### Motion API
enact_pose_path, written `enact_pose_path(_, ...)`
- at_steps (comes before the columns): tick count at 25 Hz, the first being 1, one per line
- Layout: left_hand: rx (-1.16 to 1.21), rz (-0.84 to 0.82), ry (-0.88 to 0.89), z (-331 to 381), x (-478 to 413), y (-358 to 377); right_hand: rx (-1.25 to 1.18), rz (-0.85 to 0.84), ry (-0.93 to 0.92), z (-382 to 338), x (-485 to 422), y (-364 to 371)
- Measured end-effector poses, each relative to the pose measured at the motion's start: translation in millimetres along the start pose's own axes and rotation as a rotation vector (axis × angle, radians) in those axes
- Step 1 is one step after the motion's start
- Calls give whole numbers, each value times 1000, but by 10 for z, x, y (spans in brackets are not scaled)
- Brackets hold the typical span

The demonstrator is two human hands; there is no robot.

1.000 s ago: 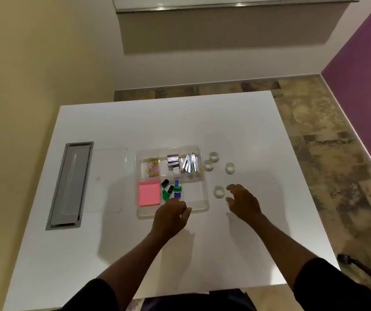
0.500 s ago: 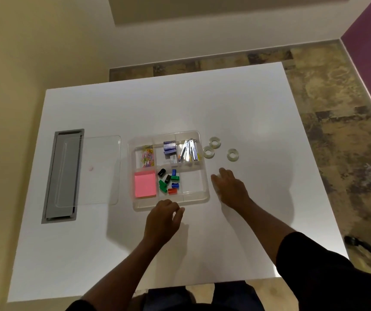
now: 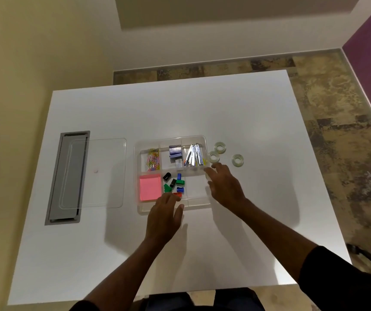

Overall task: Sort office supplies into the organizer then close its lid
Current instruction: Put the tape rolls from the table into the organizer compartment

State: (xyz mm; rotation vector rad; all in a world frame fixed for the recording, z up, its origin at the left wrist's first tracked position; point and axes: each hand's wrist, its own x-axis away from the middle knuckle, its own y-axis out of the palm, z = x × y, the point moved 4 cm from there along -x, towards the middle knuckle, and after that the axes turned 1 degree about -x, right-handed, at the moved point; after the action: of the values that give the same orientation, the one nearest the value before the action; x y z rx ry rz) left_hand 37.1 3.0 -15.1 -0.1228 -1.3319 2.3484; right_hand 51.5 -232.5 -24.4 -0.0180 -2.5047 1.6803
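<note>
Broadly, progress: most supplies look sorted; tape and lid remain, as far as one can judge.
Table (image 3: 225, 113): white, carrying everything; a grey inset panel (image 3: 55, 198) sits at its left side.
Lid (image 3: 95, 173): clear, lying flat to the left of the organizer, partly over the grey panel; not yet on the box.
Organizer (image 3: 202, 139): clear divided tray at the table's middle, open on top.
Sticky notes (image 3: 149, 187): pink pad in the near-left compartment.
Staple strips (image 3: 194, 157): silver bundle in the far-right compartment.
Paper clips (image 3: 153, 161): coloured heap in the far-left compartment.
Small boxes (image 3: 175, 152): bluish items in the far-middle compartment; too small to identify.
Sharpeners (image 3: 175, 184): small black, green, blue and red pieces in the near-middle compartment.
Near-right compartment: looks empty, probably meant for tape.
Tape rolls: three clear rolls outside on the table, just right of the organizer (image 3: 221, 147), (image 3: 213, 156), (image 3: 238, 160).
Right hand (image 3: 225, 187): over the organizer's right edge, fingers curled; a pale rounded shape at its fingertips may be a fourth roll, but I cannot tell for sure.
Left hand (image 3: 164, 217): at the organizer's near edge, fingers loosely spread, holding nothing.
Left to do: move the tape in, then fit the lid.
</note>
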Motion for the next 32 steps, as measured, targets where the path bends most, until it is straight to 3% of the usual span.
enact_pose_path(9,12,7,-30,-234,-43,-111,77,-236,-21,-513,-339,475)
enact_pose_path(15,27,25,-27,-246,-164,-167,30,-195,31,-453,-343,508)
enact_pose_path(22,26,12,-5,-263,-284,-146,36,82,218,411,-343,-54)
enact_pose_path(27,3,19,-7,-264,-368,-141,2,-85,424,1034,-445,-49)
enact_pose_path(32,-16,2,-13,-253,-414,-88,86,-168,392,1146,-535,68)
